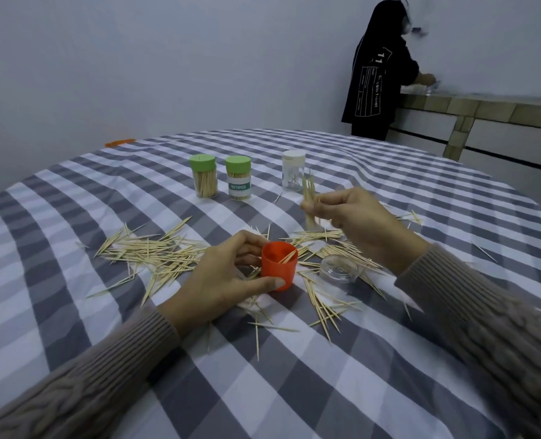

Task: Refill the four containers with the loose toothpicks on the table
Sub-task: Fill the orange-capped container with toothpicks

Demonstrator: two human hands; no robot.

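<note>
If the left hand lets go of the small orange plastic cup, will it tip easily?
Probably: the orange plastic cup looks light, nearly empty, with few toothpicks inside. It stands among loose toothpicks, so its footing may be uneven. The left hand steadies it.

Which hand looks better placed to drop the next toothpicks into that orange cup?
The right hand. It already pinches a bundle of toothpicks, raised a little beyond the orange cup. The left hand grips that cup, apparently steadying it, so it is not free.
</note>
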